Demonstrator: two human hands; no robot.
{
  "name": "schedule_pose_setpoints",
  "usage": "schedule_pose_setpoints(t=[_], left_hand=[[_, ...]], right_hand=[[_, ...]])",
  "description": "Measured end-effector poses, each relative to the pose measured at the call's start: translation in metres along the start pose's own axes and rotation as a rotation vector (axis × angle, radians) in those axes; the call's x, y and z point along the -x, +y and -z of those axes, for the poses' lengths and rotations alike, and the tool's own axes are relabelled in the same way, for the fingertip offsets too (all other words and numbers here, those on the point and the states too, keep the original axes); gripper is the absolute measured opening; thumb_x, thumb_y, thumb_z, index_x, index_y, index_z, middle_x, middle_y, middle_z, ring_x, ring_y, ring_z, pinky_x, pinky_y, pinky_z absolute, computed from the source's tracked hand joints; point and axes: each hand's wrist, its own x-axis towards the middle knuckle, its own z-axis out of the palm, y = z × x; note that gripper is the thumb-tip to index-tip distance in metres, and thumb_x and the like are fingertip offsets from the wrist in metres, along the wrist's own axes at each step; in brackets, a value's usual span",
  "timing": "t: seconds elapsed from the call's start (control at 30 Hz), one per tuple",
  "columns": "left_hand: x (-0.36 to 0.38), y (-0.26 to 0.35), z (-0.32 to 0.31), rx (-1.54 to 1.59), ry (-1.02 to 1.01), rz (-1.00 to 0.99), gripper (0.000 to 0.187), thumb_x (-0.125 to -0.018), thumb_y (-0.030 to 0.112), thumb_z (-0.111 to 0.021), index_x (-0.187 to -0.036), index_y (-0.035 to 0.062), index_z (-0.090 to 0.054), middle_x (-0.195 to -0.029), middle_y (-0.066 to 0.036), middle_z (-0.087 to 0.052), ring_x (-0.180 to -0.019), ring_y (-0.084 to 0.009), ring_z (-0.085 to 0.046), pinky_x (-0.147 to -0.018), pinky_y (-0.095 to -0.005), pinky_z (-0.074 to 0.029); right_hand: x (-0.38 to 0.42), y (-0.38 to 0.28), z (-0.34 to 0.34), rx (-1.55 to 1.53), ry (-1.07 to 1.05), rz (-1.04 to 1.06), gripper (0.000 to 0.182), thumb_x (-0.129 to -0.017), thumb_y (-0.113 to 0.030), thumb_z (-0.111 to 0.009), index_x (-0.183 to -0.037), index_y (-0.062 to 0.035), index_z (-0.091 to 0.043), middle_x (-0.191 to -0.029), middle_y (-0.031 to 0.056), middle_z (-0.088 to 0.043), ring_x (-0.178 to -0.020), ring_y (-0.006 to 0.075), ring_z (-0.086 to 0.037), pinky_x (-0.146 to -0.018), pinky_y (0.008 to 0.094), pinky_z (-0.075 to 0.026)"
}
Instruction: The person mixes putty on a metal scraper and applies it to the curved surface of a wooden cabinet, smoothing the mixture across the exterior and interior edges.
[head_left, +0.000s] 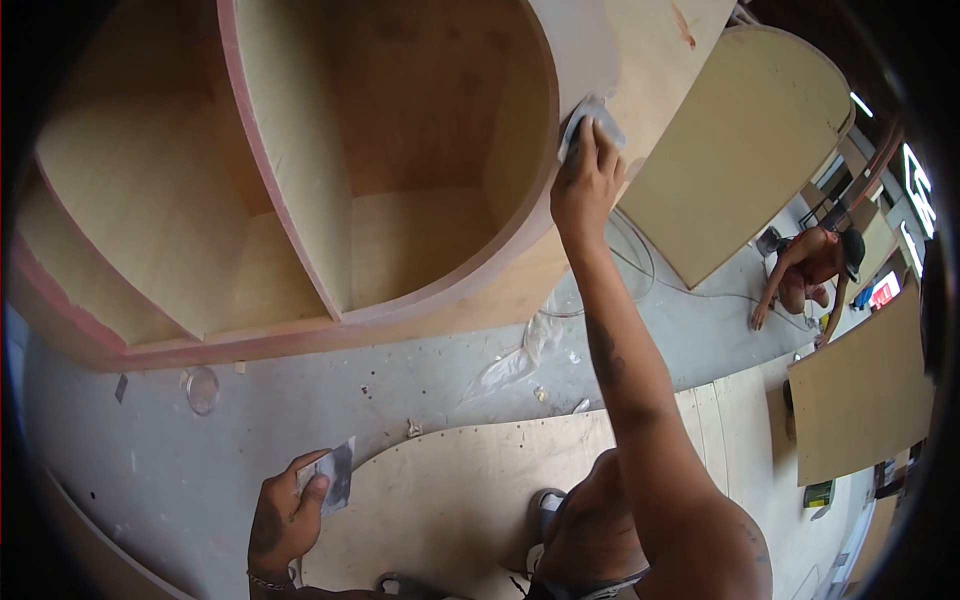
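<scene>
My right hand reaches up, its fingers pressing a grey piece of sandpaper against the pale rim beside the round opening of a wooden cabinet. The cabinet's curved edges carry pinkish filler, and a curved divider runs through its inside. Low in the view, my left hand grips a small flat sheet of sandpaper, pale with dark grey patches, between thumb and fingers. That hand is held away from the cabinet, near the edge of a curved plywood panel.
Crumpled clear plastic and a round clear lid lie on the grey floor. A large rounded board leans behind the cabinet. Another person crouches at the right, near a hose and a plywood sheet.
</scene>
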Motion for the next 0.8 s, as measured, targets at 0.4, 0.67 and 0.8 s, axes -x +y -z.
schedule_pose_setpoints(t=[0.4, 0.67, 0.8], left_hand=[[-0.001, 0.006, 0.003, -0.026, 0.05, -0.105, 0.031, -0.095, 0.02, -0.057, -0.117, -0.0018, -0.061, -0.072, -0.018, -0.064, -0.06, -0.0237, -0.062, -0.063, -0.0329, -0.049], [-0.009, 0.006, -0.012, 0.478, 0.196, 0.01, 0.033, -0.099, 0.024, -0.054, -0.118, -0.0021, -0.06, -0.096, -0.012, -0.068, -0.083, -0.0169, -0.063, -0.078, -0.0311, -0.05], [-0.011, -0.002, -0.012, 1.292, 0.235, 0.274, 0.027, -0.098, 0.023, -0.053, -0.117, 0.0037, -0.059, -0.107, -0.007, -0.066, -0.095, -0.0185, -0.064, -0.082, -0.0353, -0.051]], right_hand=[[-0.063, 0.046, 0.055, 0.043, -0.062, 0.255, 0.055, -0.076, 0.007, -0.053, -0.128, -0.0077, -0.059, -0.126, 0.0117, -0.059, -0.11, 0.0337, -0.055, -0.097, 0.0426, -0.042], [0.067, 0.024, 0.043, -0.008, -0.483, 0.156, 0.05, -0.081, 0.004, -0.055, -0.13, -0.0053, -0.057, -0.131, 0.0151, -0.055, -0.115, 0.0359, -0.053, -0.097, 0.043, -0.043], [0.099, -0.041, 0.088, -0.611, -0.942, -0.105, 0.057, -0.079, 0.014, -0.046, -0.132, -0.0048, -0.054, -0.119, 0.0222, -0.063, -0.104, 0.0376, -0.063, -0.089, 0.0377, -0.05]])
